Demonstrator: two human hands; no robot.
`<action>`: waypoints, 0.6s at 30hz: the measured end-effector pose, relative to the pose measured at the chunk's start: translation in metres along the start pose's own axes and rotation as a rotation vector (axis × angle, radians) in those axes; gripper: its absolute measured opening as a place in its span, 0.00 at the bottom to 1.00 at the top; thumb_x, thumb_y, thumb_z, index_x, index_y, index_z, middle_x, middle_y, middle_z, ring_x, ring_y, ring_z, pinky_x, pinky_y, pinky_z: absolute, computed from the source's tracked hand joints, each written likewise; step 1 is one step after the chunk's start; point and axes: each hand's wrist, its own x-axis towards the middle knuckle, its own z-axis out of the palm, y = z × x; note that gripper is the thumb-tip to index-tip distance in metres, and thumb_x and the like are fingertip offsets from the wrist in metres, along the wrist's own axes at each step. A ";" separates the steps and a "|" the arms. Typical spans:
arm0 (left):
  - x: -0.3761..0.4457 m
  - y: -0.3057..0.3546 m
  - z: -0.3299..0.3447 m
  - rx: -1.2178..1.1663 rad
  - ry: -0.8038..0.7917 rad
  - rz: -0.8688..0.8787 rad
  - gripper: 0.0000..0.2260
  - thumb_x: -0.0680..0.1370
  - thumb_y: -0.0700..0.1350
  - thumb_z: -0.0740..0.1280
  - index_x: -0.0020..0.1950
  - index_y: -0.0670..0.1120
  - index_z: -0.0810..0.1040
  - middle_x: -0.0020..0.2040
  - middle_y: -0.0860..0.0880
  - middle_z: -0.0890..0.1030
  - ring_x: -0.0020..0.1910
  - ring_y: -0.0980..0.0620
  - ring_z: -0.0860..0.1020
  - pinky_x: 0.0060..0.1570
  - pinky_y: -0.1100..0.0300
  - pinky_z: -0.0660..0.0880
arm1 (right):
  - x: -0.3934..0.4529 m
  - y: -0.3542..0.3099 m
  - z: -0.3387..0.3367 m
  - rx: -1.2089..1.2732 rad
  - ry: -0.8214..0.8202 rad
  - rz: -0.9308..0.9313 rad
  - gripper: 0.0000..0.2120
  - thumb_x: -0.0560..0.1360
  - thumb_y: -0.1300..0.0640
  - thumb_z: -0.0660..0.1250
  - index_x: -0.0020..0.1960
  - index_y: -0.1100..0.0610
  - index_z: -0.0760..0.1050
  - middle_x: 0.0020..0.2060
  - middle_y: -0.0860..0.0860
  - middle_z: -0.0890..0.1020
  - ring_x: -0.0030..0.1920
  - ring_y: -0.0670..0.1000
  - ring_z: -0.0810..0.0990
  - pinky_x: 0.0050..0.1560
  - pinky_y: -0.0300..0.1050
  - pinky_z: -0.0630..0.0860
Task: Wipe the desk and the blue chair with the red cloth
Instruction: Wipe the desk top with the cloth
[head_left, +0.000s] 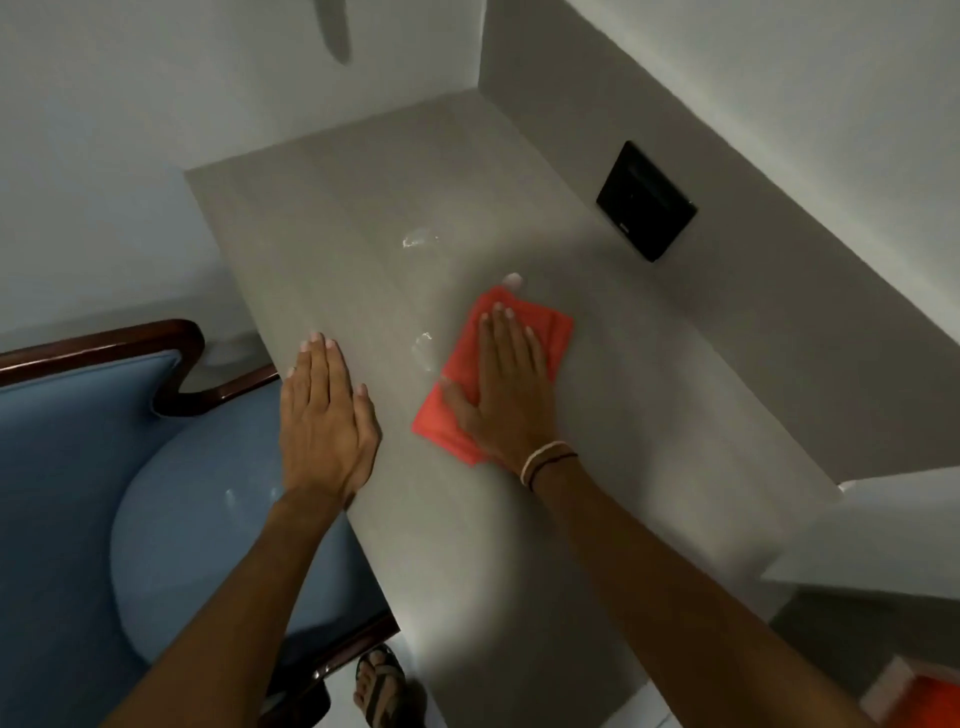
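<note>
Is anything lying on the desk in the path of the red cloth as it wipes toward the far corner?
Nothing visible does. The right hand lies flat on the red cloth, and the desk beyond it is bare apart from faint wet smears. The black wall plate sits on the side wall, above the surface.

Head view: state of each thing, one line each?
red cloth: folded, flat on the desk, under the right hand.
right hand: open, palm pressed on the cloth.
left hand: open, flat on the desk edge, holding nothing.
desk: wet smears near the cloth.
blue chair: beside the desk, untouched by the cloth.
black wall plate: mounted on the wall; details unclear.
</note>
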 end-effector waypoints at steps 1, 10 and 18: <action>0.001 0.000 -0.001 -0.004 -0.006 -0.001 0.28 0.83 0.48 0.47 0.81 0.36 0.53 0.82 0.38 0.55 0.82 0.42 0.54 0.82 0.47 0.51 | -0.009 -0.002 -0.001 -0.015 -0.028 -0.082 0.42 0.75 0.38 0.58 0.79 0.64 0.57 0.80 0.59 0.60 0.81 0.56 0.56 0.81 0.56 0.53; 0.019 -0.027 -0.006 -0.063 -0.018 0.157 0.26 0.83 0.45 0.51 0.80 0.37 0.57 0.81 0.39 0.59 0.81 0.42 0.57 0.80 0.42 0.57 | -0.093 0.087 -0.039 0.136 -0.065 0.016 0.39 0.69 0.51 0.58 0.78 0.63 0.60 0.79 0.57 0.61 0.80 0.57 0.58 0.80 0.57 0.50; 0.041 -0.033 -0.001 -0.079 0.045 0.117 0.26 0.83 0.45 0.51 0.79 0.36 0.58 0.81 0.39 0.60 0.81 0.42 0.58 0.80 0.42 0.57 | 0.104 0.091 -0.019 0.098 0.045 0.226 0.30 0.82 0.45 0.58 0.78 0.60 0.61 0.78 0.58 0.65 0.79 0.56 0.61 0.81 0.56 0.52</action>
